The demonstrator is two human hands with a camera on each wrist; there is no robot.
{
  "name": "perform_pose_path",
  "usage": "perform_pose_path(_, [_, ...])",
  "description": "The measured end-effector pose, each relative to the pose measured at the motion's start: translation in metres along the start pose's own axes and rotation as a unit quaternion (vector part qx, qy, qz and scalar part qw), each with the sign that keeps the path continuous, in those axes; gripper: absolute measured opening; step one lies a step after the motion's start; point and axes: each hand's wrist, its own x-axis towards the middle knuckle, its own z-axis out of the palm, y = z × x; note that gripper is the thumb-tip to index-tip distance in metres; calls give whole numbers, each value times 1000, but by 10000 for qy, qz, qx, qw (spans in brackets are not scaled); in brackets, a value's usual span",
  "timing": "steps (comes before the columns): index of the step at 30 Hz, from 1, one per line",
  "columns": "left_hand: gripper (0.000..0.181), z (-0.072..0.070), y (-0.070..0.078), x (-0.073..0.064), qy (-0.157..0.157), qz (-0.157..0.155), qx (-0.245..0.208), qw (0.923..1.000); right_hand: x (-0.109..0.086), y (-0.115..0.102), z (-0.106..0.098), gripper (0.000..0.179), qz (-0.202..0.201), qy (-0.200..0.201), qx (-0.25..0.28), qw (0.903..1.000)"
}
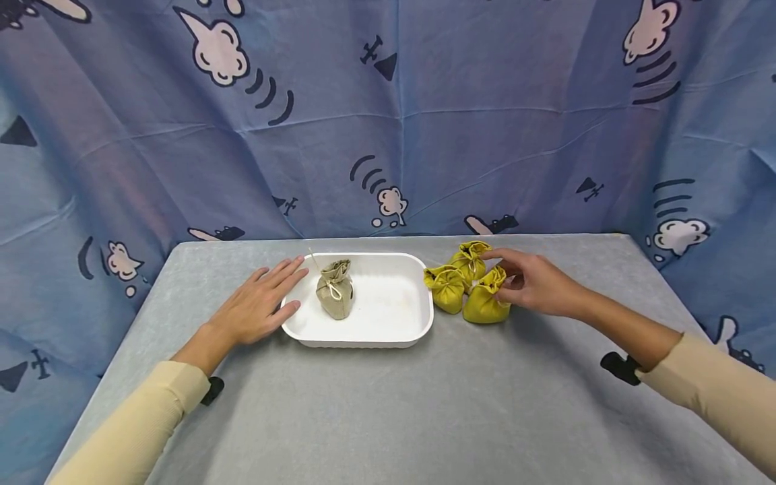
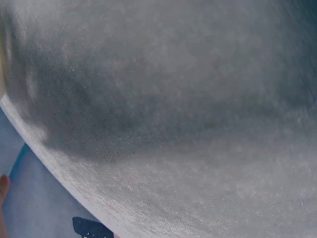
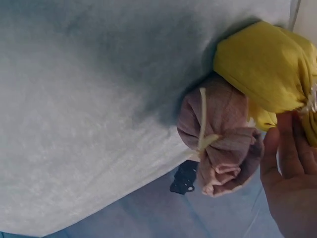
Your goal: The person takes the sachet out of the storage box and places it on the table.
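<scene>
A white tray [image 1: 394, 296] holds one beige cloth drawstring pouch [image 1: 335, 291], upright in its left part. My left hand [image 1: 257, 306], fingers straight, rests along the tray's left rim. Just right of the tray, yellow drawstring pouches [image 1: 446, 291] stand close together. My right hand [image 1: 530, 279] has its fingers and thumb curled about the neck of the front right yellow pouch [image 1: 485, 306]. In the right wrist view the fingers meet this yellow pouch [image 3: 267, 64] at its tied neck. A pinkish-brown pouch [image 3: 218, 124] stands beside it there, hidden in the head view.
A grey cloth-covered table [image 1: 388, 417] lies beneath everything. Behind it hangs a blue printed curtain [image 1: 339, 135], close to the table's back edge. The left wrist view shows mostly shaded tabletop [image 2: 173, 99].
</scene>
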Motion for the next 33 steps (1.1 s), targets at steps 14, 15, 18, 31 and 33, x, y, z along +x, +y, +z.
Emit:
perform_pose_path(14, [62,-1,0,1,27,36,42,10000,29,-34,-10,71,-185,-245,-160,9994])
perform_pose_path(15, [62,-1,0,1,24,31,38,10000,32,-38,-11,70,-249,-221,-155,9993])
perform_pose_path(18, [62,-1,0,1,25,27,43,10000,41,-51,-11,69,-404,-189,-112,9989])
perform_pose_path(31, [62,0,0,-1,27,40,46,10000,75,-93,15,76,-610,-342,644,9955])
perform_pose_path(33, [62,0,0,-1,27,28,32,10000,80,-98,19,75,-631,-350,660,9952])
